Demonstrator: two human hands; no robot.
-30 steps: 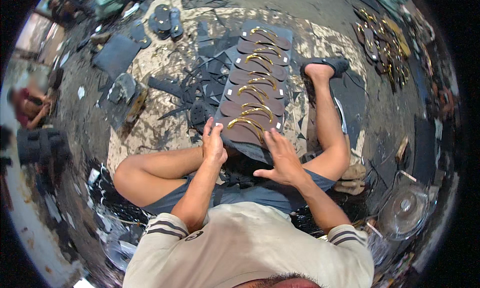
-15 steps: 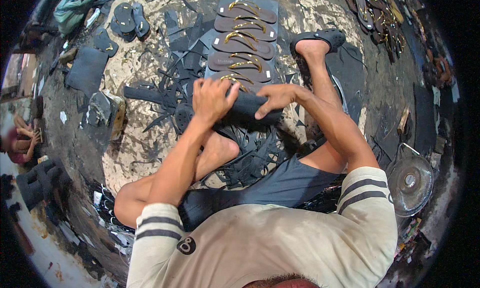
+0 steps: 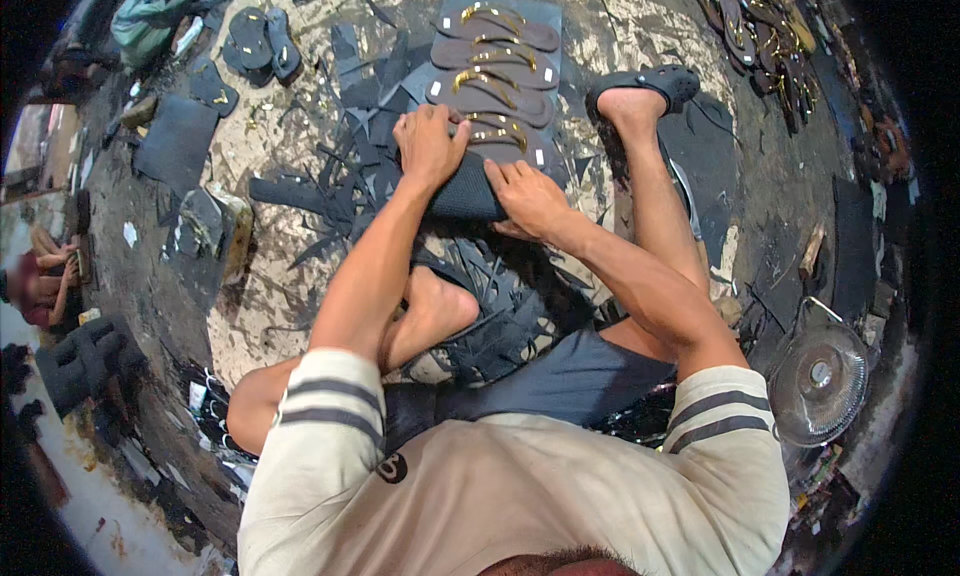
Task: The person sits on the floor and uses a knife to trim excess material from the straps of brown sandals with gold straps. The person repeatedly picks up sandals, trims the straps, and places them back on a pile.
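Note:
A dark textured sheet [image 3: 465, 192] is curled over between my two hands. My left hand [image 3: 432, 148] has its fingers bent over its far left edge, beside the nearest sandal. My right hand [image 3: 530, 200] grips its right end, fingers over the top and thumb lower down. Beyond the curl, brown flip-flop sandals [image 3: 487, 79] with shiny gold straps lie crosswise in a row on a blue-grey sheet [image 3: 553, 16]. Small white tags show at some sandal ends. Whether the curled sheet joins the sheet under the sandals is hidden by my hands.
Black offcut strips [image 3: 490, 321] litter the floor around my legs. A fan [image 3: 820, 376] lies at right. More gold-strapped sandals [image 3: 750, 31] are heaped far right. Dark slippers [image 3: 262, 44] and a flat dark sheet [image 3: 177, 141] lie left. Another person [image 3: 45, 276] sits far left.
Both hands have moved away from my body, the right also leftward, with the curled sheet. One fewer gold strap shows beyond it, and its textured face is more visible.

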